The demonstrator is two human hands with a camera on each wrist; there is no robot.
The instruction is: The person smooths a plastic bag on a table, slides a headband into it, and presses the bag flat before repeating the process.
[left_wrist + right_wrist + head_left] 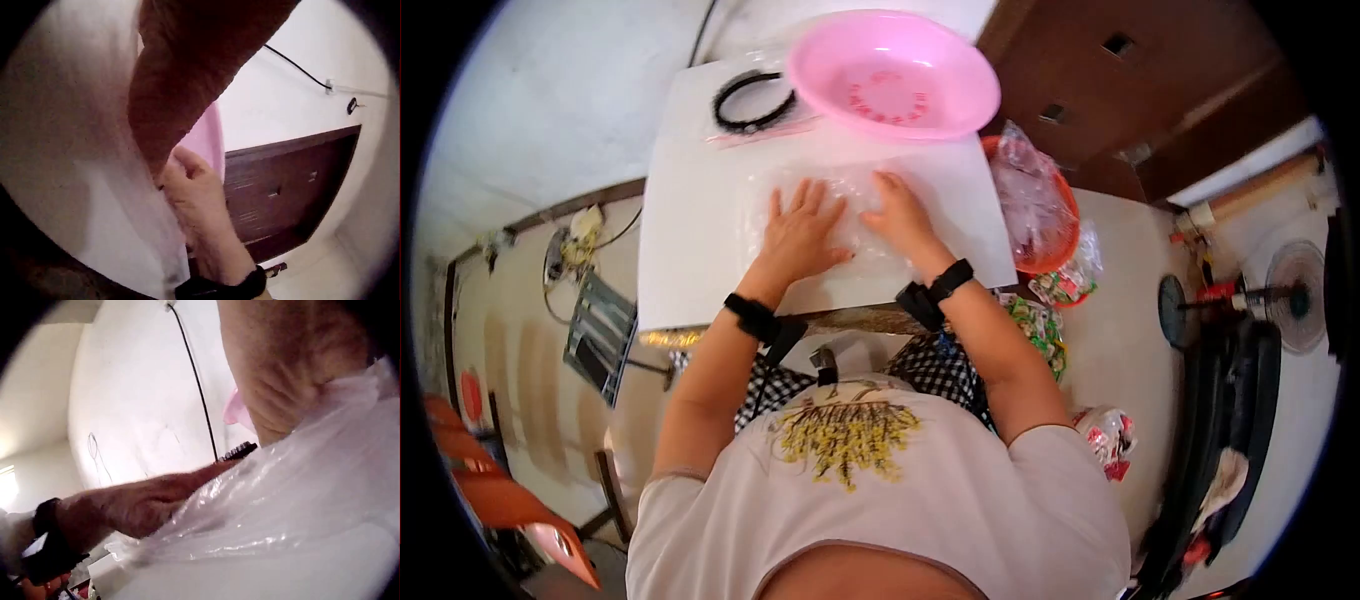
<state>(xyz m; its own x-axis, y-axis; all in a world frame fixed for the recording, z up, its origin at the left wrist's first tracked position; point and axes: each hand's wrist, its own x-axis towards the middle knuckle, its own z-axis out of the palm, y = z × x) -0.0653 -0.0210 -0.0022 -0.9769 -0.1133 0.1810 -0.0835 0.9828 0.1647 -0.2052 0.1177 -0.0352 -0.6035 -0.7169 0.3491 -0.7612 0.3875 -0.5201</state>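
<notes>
A clear plastic bag (855, 240) lies crinkled on the white table (690, 200), its glossy film standing up in folds in the right wrist view (250, 506). The left hand (802, 235) rests on its left part with the fingers spread. To the right, the right hand (903, 218) touches the film, fingers slightly bent, thumb and forefinger apart. A space separates the hands. In the left wrist view the right hand (200, 200) shows bent fingers; its fingertips are partly hidden.
A pink basin (895, 75) stands at the table's back right, with a black beaded hoop (755, 103) on plastic packaging to its left. An orange basket (1072, 215) holding plastic stands beyond the right edge. Colourful wrappers (1038, 335) lie below it. A folding stool (600, 335) is at the left.
</notes>
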